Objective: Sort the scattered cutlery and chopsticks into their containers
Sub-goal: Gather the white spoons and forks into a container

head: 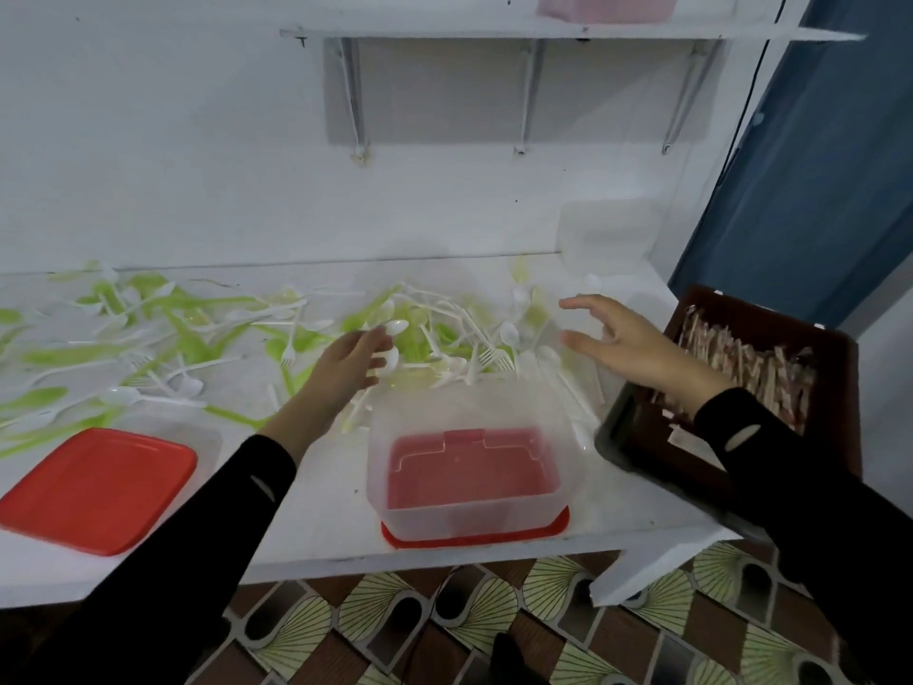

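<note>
White and green plastic spoons and forks (444,333) lie scattered in a heap across the white table (321,516). A clear plastic container (469,467) stands on a red lid at the table's front, empty inside. My left hand (346,363) reaches over the heap's left side with fingers extended, holding nothing. My right hand (627,338) hovers open to the right of the heap, thumb and fingers spread. A dark brown crate (637,437) of wrapped chopsticks (741,363) sits at the right edge, under my right forearm.
A red lid (94,487) covers another clear container at the front left. A clear tub (607,234) stands at the back right against the wall. More green cutlery (123,313) spreads over the left half. A shelf on brackets hangs above. Patterned floor lies below the table edge.
</note>
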Available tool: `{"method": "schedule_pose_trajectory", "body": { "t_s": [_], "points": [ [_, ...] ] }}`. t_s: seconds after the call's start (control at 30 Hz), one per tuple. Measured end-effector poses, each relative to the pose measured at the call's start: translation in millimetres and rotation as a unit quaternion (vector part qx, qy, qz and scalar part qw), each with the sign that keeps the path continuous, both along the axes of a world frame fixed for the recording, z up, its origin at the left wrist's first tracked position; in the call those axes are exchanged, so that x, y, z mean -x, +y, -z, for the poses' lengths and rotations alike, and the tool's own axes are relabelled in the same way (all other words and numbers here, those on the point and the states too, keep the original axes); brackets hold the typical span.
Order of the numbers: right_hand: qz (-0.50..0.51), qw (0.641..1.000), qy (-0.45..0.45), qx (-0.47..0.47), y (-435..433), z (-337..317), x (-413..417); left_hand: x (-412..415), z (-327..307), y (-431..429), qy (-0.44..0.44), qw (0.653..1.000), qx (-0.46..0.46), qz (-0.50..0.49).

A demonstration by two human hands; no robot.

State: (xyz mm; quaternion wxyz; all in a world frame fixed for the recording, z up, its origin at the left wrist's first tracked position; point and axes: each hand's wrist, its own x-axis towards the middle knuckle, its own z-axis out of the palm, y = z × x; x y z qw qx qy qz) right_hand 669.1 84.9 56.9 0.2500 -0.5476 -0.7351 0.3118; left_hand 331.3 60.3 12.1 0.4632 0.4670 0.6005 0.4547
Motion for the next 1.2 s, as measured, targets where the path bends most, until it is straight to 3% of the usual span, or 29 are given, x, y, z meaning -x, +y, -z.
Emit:
{"method": "schedule_pose_trajectory", "body": {
  "t_s": [0.13,0.27,0.43,0.53,0.6,0.7,0.83,0.97,1.1,1.2],
  "points": [
    [0.038,0.999,-0.007,0.019,46.4,-2.6,-18.1,-36.5,-11.9,47.4,0.080,0.991,0.001,0.108],
    [-0.041,0.990,-0.124,0.051,85.8,12.1,-20.2,-79.0,-10.0,90.3,0.140,0.971,-0.004,0.193],
    [-0.186,0.909,-0.320,0.191,112.9,47.5,-5.9,-112.8,-2.4,142.8,0.204,0.956,-0.022,0.212],
    [-0.233,0.875,-0.394,0.157,131.6,63.3,4.5,-124.1,10.3,167.9,0.287,0.931,-0.041,0.221],
    [-0.221,0.876,-0.410,0.127,145.2,66.7,8.9,-131.8,19.2,178.7,0.323,0.921,-0.029,0.217],
    [-0.174,0.892,-0.410,0.074,170.5,68.3,8.6,-149.4,31.2,191.7,0.399,0.876,-0.002,0.272],
    [-0.155,0.884,-0.424,0.120,189.4,81.3,1.0,-171.0,42.4,195.0,0.492,0.808,0.027,0.324],
    [-0.170,0.902,-0.365,0.157,200.6,94.7,-3.5,-180.7,60.2,196.8,0.560,0.742,0.065,0.362],
    [-0.064,0.964,-0.096,0.240,223.3,70.6,-22.0,-172.1,71.7,209.6,0.501,0.779,0.060,0.372],
    [0.084,0.956,0.170,0.223,246.3,52.9,-39.9,-164.9,66.6,220.6,0.464,0.823,0.025,0.326]
  ]
}}
